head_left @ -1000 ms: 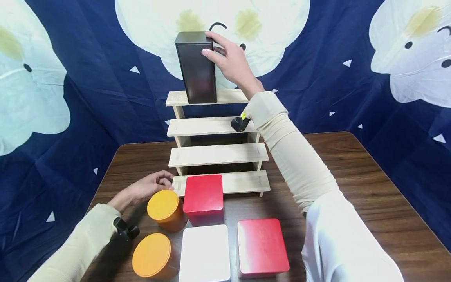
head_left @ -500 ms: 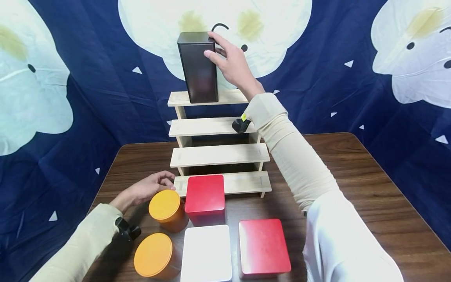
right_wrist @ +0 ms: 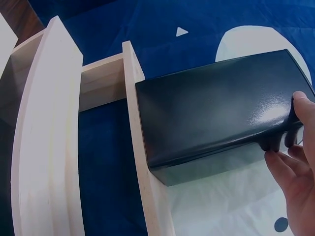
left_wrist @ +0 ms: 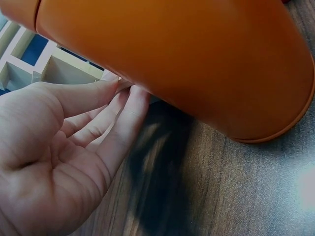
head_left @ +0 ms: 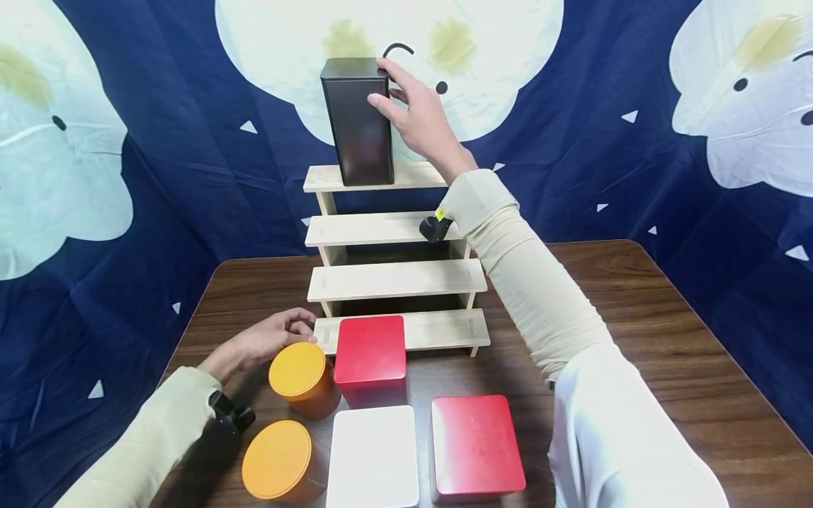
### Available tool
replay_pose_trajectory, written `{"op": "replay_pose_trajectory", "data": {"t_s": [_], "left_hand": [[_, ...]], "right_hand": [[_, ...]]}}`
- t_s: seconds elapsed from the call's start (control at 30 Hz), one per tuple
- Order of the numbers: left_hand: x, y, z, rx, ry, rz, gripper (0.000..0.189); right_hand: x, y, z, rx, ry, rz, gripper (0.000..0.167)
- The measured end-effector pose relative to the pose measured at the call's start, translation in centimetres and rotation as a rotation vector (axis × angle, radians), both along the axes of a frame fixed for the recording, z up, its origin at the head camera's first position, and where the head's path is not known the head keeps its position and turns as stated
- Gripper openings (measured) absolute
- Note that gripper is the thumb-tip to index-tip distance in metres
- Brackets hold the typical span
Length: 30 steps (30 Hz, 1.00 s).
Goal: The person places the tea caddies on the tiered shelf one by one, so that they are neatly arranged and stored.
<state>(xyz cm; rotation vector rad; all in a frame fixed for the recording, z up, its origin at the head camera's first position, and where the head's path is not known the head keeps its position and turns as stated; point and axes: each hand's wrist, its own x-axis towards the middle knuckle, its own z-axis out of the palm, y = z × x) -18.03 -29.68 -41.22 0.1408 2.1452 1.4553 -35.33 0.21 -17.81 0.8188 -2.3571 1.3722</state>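
A tall black square tin point(head_left: 358, 127) stands upright at the left of the top step of a wooden tiered stand point(head_left: 396, 279). My right hand point(head_left: 422, 116) grips its upper right side. In the right wrist view, the thumb point(right_wrist: 300, 101) lies near the edge of one face and the fingers bend against the adjoining side. My left hand point(head_left: 269, 339) is at the left end of the lowest step. Thumb and fingers pinch the step's end there, as the left wrist view shows, though the nearer orange round tin point(left_wrist: 187, 59) partly hides the fingertips.
Before the stand are a tall red square tin point(head_left: 370, 356), a second orange round tin point(head_left: 277, 460), a white square tin point(head_left: 372, 455) and another red tin point(head_left: 476, 444). The brown wooden table point(head_left: 591, 324) meets a blue cloth backdrop point(head_left: 559, 169) behind.
The view has shifted very slightly, so everything sits a little further right in it. Both hands keep their places on the tin and the stand.
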Motion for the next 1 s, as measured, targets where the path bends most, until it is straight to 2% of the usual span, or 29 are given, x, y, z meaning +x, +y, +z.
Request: {"op": "replay_pose_trajectory", "data": {"t_s": [0.27, 0.53, 0.73, 0.87, 1.0], "left_hand": [[0.0, 0.0, 0.0, 0.017, -0.013, 0.0, 0.051], [0.1, 0.0, 0.0, 0.006, -0.01, 0.004, 0.052], [0.1, 0.0, 0.1, 0.004, -0.011, 0.001, 0.051], [0.0, 0.1, 0.2, 0.0, -0.011, 0.001, 0.051], [0.0, 0.0, 0.2, 0.002, -0.015, 0.004, 0.051]], "right_hand": [[0.0, 0.0, -0.2, 0.042, 0.053, -0.008, 0.059], [0.7, 0.3, -0.5, 0.032, -0.059, 0.026, 0.08], [1.2, 0.9, -0.6, 0.01, -0.078, 0.038, 0.078], [2.1, 1.4, -0.5, 0.014, -0.067, 0.047, 0.077], [4.0, 2.0, -0.3, 0.022, -0.065, 0.053, 0.076]]}}
